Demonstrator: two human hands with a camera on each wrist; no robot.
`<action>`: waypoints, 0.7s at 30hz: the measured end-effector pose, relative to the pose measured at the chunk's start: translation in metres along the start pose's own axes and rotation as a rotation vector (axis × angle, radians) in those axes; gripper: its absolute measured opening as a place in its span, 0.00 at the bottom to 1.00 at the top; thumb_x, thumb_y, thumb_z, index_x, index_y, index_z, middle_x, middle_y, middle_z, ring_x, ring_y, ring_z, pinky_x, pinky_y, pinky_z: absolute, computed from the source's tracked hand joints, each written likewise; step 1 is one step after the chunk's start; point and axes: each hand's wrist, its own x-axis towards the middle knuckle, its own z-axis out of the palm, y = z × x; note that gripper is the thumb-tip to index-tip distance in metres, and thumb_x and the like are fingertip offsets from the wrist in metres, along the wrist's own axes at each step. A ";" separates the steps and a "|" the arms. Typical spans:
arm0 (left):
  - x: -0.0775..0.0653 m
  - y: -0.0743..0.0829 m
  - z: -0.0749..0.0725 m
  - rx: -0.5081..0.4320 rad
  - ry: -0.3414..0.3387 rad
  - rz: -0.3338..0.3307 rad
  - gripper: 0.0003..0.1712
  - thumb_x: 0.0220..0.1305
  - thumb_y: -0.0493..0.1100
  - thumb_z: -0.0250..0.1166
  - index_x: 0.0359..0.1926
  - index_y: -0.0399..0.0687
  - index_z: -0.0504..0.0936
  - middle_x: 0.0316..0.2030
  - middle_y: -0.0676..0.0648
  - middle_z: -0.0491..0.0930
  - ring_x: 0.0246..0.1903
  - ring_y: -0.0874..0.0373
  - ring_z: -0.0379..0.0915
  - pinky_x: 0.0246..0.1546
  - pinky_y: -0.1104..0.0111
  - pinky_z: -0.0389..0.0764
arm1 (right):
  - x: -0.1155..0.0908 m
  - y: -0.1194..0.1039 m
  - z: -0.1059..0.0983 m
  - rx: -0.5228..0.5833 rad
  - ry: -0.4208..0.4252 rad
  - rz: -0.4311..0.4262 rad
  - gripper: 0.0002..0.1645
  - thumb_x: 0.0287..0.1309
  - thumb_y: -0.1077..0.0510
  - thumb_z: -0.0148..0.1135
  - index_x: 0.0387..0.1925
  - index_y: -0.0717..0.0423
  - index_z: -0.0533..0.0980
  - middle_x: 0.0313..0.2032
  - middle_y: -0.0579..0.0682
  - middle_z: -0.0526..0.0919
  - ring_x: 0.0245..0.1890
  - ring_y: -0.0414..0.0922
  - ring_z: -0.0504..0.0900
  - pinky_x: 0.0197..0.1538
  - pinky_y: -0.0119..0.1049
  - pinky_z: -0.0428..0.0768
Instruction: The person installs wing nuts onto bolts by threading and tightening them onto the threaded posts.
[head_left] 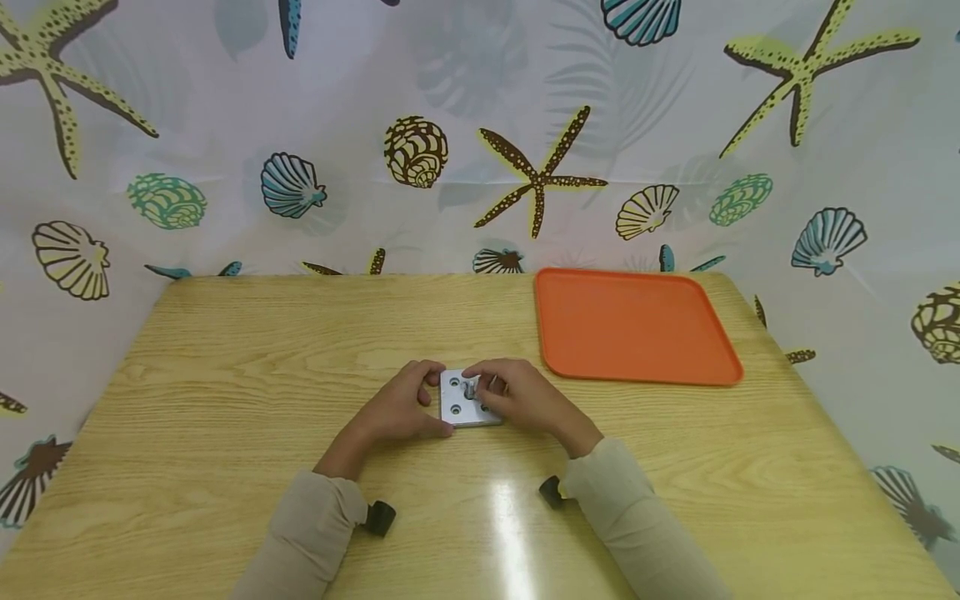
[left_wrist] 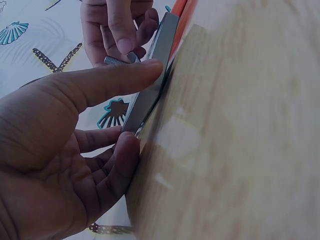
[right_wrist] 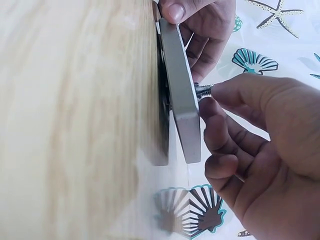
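Note:
A square silver metal plate [head_left: 456,397] with countersunk holes lies on the table, seen edge-on in both wrist views. My left hand [head_left: 399,407] grips its left side, thumb at the near edge and fingers at the far corner. In the left wrist view, that thumb crosses the plate's edge [left_wrist: 164,42]. A threaded bolt [right_wrist: 204,90] stands out from the plate's upper face near the middle. My right hand [head_left: 529,398] pinches this bolt between thumb and index finger, the other fingers curled. The right hand covers the plate's right part; the bolt's head cannot be made out.
An orange tray [head_left: 637,377] lies at the back right of the wood-grain table [head_left: 247,375]. Behind and beside the table hangs a white cloth [head_left: 337,100] printed with shells and starfish. Dark wrist-worn pieces [head_left: 380,518] stick out from the sleeves.

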 end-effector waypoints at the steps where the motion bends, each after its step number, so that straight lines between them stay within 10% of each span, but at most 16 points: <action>1: 0.000 0.000 0.000 -0.003 -0.001 0.002 0.50 0.45 0.45 0.82 0.68 0.47 0.67 0.54 0.48 0.71 0.46 0.56 0.68 0.47 0.64 0.72 | 0.000 0.000 0.000 0.006 -0.006 -0.003 0.17 0.65 0.63 0.59 0.54 0.56 0.80 0.35 0.50 0.84 0.29 0.37 0.76 0.34 0.28 0.76; 21: -0.001 0.000 -0.001 -0.003 0.000 0.003 0.50 0.46 0.45 0.82 0.68 0.47 0.67 0.54 0.48 0.71 0.46 0.56 0.68 0.47 0.64 0.72 | -0.002 0.002 0.000 -0.037 0.040 -0.012 0.11 0.64 0.62 0.62 0.47 0.56 0.82 0.39 0.50 0.81 0.33 0.38 0.74 0.38 0.28 0.75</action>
